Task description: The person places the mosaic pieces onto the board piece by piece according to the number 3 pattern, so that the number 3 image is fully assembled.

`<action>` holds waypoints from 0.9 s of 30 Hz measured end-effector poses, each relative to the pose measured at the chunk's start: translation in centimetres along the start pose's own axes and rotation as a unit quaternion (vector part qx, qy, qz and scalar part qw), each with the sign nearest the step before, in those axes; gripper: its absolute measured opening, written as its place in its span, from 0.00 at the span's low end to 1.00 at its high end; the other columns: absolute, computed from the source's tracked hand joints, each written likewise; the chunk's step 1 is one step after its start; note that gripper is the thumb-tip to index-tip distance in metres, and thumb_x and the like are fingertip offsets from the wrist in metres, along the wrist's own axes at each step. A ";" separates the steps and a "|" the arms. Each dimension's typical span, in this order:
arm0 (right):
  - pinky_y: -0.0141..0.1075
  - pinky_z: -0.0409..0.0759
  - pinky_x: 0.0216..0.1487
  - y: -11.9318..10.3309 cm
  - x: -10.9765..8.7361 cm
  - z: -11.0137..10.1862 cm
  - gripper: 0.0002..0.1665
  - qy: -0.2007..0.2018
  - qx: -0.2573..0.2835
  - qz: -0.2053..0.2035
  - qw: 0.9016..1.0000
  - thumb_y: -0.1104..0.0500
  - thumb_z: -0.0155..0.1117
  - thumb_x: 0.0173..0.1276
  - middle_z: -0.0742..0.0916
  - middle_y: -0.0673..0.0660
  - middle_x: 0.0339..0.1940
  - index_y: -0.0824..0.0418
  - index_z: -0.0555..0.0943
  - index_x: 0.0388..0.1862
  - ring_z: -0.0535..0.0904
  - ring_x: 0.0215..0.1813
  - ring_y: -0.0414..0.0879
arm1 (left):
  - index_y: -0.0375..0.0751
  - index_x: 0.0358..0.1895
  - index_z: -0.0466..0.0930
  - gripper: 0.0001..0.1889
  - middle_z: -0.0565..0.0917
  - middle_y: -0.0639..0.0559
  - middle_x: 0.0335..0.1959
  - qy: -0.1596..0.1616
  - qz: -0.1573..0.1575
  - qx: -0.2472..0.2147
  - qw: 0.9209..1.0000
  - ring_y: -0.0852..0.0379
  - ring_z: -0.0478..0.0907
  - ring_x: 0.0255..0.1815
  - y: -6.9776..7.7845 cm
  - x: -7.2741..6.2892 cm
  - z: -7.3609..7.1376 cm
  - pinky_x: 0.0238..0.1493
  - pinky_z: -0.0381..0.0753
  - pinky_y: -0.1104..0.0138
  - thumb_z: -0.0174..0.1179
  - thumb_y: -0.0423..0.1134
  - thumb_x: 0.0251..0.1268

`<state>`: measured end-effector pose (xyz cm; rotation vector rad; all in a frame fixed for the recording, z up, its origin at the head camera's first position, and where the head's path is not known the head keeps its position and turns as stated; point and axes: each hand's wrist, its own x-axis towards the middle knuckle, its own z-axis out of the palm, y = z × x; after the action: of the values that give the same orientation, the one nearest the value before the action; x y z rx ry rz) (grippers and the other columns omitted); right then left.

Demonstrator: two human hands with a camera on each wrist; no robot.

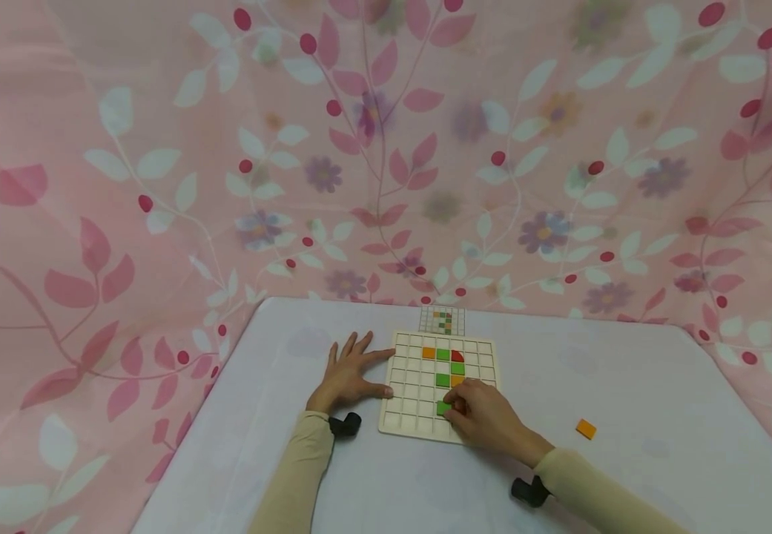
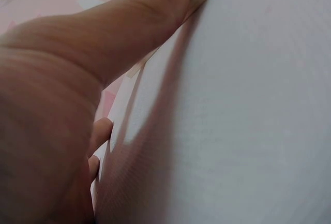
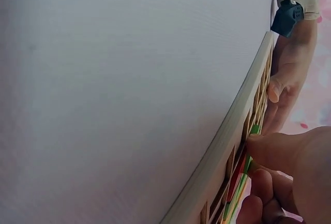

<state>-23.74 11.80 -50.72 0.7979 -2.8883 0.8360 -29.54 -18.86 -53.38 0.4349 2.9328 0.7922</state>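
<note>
A pale wooden grid board [image 1: 408, 406] lies on the table. My left hand [image 1: 348, 377] rests at its left edge with fingers spread, thumb and index fingertip right at the rim. Over the lower middle of the board, my right hand [image 1: 489, 421] pinches a green square tile [image 1: 443, 409] between thumb and fingers. Farther up the grid sit an orange tile [image 1: 429, 353], several other green tiles [image 1: 443, 354] and a red quarter-round tile [image 1: 457, 357]. Another orange tile [image 1: 457, 380] is partly hidden by the right hand. In the right wrist view, the thumb [image 3: 264, 144] presses by green tile edges.
Behind the board stands a small pattern card [image 1: 428, 322] with a coloured grid. One loose orange tile [image 1: 586, 429] lies on the white-covered table [image 1: 225, 452], right of the right forearm. A pink floral curtain [image 1: 386, 185] hangs along the table's back edge.
</note>
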 end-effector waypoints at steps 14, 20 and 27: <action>0.28 0.69 0.33 0.0 0.4 -0.2 0.08 -0.012 0.003 0.002 1.000 0.57 0.82 0.63 0.77 0.41 0.25 0.54 0.94 0.41 0.71 0.31 0.37 | 0.69 0.77 0.74 0.45 0.52 0.46 0.89 -0.001 0.003 0.005 1.000 0.37 0.38 0.90 -0.3 0.2 0.1 0.83 0.31 0.31 0.79 0.65 0.52; 0.27 0.71 0.32 0.3 0.5 -0.3 0.08 -0.017 0.025 -0.012 0.999 0.58 0.82 0.63 0.80 0.39 0.26 0.56 0.94 0.41 0.72 0.30 0.34 | 0.69 0.77 0.74 0.45 0.52 0.47 0.89 -0.002 0.003 0.007 1.000 0.37 0.37 0.90 -0.2 0.2 0.0 0.83 0.30 0.31 0.79 0.66 0.52; 0.27 0.73 0.31 0.8 0.5 -0.3 0.07 -0.032 0.063 -0.010 0.997 0.59 0.81 0.64 0.81 0.40 0.25 0.56 0.93 0.40 0.73 0.29 0.33 | 0.68 0.77 0.74 0.45 0.52 0.45 0.89 0.001 0.001 0.008 1.000 0.36 0.39 0.90 0.1 0.1 0.2 0.83 0.32 0.31 0.79 0.65 0.52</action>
<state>-24.63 12.28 -50.72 0.8803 -2.9009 1.0183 -29.58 -18.70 -53.47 0.4391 2.9438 0.7711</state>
